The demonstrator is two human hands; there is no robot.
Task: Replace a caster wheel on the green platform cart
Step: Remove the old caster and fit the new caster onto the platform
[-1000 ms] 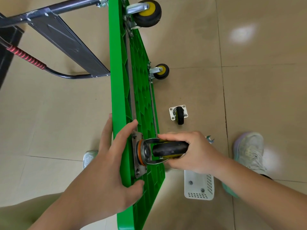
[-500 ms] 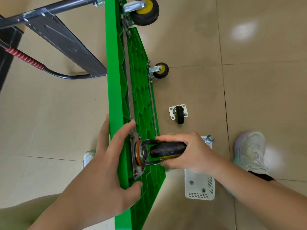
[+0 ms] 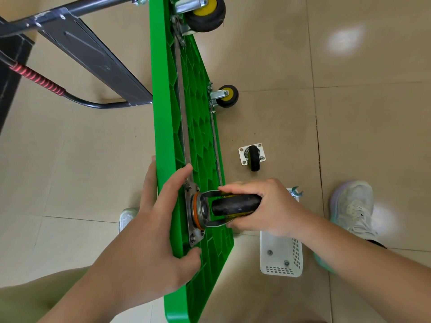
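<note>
The green platform cart [image 3: 163,113] stands on its side edge, its ribbed underside facing right. My left hand [image 3: 161,229] clasps the cart's near edge, fingers over the top rim and thumb on the underside. A black caster wheel [image 3: 235,204] with a metal mounting plate [image 3: 193,220] lies flat against the underside near that edge. My right hand [image 3: 261,206] is wrapped around this wheel. Two yellow-hubbed casters [image 3: 206,12] [image 3: 226,95] stay mounted farther along. A loose caster [image 3: 253,157] lies on the floor to the right.
A white perforated basket [image 3: 282,259] holding a few nuts sits on the tile floor under my right wrist, a small wrench [image 3: 296,192] at its far end. My shoes [image 3: 354,206] [image 3: 127,217] flank the cart. The folded black handle [image 3: 93,57] extends left.
The view has drifted slightly; the cart and both hands sit a touch lower-left in frame. Both grips are unchanged.
</note>
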